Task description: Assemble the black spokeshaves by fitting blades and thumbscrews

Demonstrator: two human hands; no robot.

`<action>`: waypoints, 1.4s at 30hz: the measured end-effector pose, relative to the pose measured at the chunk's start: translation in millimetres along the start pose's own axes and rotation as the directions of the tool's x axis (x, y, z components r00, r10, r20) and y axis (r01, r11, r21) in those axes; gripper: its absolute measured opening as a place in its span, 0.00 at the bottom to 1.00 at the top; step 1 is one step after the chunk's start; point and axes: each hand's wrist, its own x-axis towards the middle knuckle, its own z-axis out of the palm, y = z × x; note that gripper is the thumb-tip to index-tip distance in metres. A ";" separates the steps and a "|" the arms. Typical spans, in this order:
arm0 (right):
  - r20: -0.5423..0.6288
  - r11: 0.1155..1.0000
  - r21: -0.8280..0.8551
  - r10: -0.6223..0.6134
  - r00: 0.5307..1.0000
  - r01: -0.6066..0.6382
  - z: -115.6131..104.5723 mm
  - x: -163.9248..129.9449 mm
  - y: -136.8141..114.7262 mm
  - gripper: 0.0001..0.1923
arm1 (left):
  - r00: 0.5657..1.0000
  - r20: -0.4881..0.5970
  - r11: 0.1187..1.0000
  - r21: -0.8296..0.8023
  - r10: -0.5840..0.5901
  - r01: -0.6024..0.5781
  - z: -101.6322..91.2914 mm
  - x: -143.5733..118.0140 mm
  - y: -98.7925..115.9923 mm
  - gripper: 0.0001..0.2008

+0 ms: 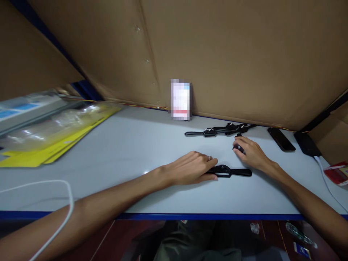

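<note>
My left hand (194, 168) is closed around one end of a black spokeshave (223, 171). Its other handle points right over the grey table, and an open slot shows in its middle. Farther back on the right, my right hand (251, 151) has its fingers curled over a small black object (239, 148), whose kind is mostly hidden by the fingers. Just behind that hand lie several assembled black spokeshaves (209, 132) in an overlapping row, with shiny metal screws on their bodies.
A blurred-out upright screen (180, 99) leans against the cardboard wall (244, 61). A black phone (281, 139) and a black device (307, 143) with a white cable lie at right. Yellow sheets and clear plastic bags (54, 127) cover the left. A white cord (71, 195) crosses my left forearm.
</note>
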 end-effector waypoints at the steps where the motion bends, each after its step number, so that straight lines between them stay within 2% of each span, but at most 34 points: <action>1: 0.003 1.000 -0.002 0.003 1.000 -0.003 0.9 -0.5 0.7 0.10 | 1.000 -0.001 1.000 -0.001 0.002 -0.002 -0.3 -0.3 0.0 0.21; 7: -0.049 1.000 -0.026 -0.019 0.999 0.018 6.4 -5.2 -3.7 0.30 | 0.997 -0.066 0.999 -0.032 0.028 -0.030 -2.3 -0.8 -0.8 0.24; 10: -0.058 0.996 -0.025 -0.089 0.994 0.088 3.9 -8.6 -17.8 0.34 | 0.991 -0.134 0.999 -0.051 -0.003 -0.004 -1.4 -0.1 -5.4 0.24; 13: -0.041 0.979 -0.012 -0.203 0.978 0.203 -2.5 -13.6 -35.5 0.32 | 0.967 -0.218 0.983 -0.149 -0.134 0.103 1.0 0.3 -17.1 0.21; 16: -0.037 0.954 -0.016 -0.300 0.953 0.300 -9.8 -19.1 -50.5 0.23 | 0.896 -0.315 0.934 -0.276 -0.312 0.228 3.9 0.1 -36.3 0.17; 18: -0.022 0.935 -0.018 -0.355 0.935 0.354 -12.4 -22.1 -57.6 0.19 | 0.867 -0.330 0.918 -0.264 -0.375 0.296 6.4 -0.3 -50.9 0.18; 22: 0.037 0.912 0.028 -0.410 0.911 0.409 -9.3 -24.6 -64.2 0.19 | 0.882 -0.269 0.922 -0.135 -0.386 0.362 14.4 -0.9 -75.3 0.22; 25: 0.067 0.919 0.077 -0.391 0.918 0.386 -5.2 -23.8 -64.3 0.16 | 0.886 -0.214 0.911 -0.062 -0.411 0.407 20.7 -0.5 -85.4 0.23; 29: 0.088 0.936 0.104 -0.347 0.934 0.337 -5.5 -22.0 -61.7 0.14 | 0.900 -0.202 0.921 -0.048 -0.387 0.386 22.3 0.5 -90.7 0.21; 34: 0.099 0.964 0.039 -0.264 0.959 0.261 -7.5 -19.2 -54.9 0.13 | 0.908 -0.190 0.927 -0.066 -0.374 0.369 17.3 -0.3 -91.8 0.19; 37: 0.079 0.972 0.003 -0.234 0.969 0.235 -7.5 -17.1 -45.6 0.13 | 0.915 -0.163 0.930 -0.053 -0.368 0.364 14.3 -0.9 -90.9 0.17; 42: 0.046 0.990 -0.014 -0.139 0.989 0.140 -7.5 -14.7 -17.9 0.13 | 0.898 -0.135 0.907 -0.011 -0.419 0.421 8.1 -1.4 -87.5 0.12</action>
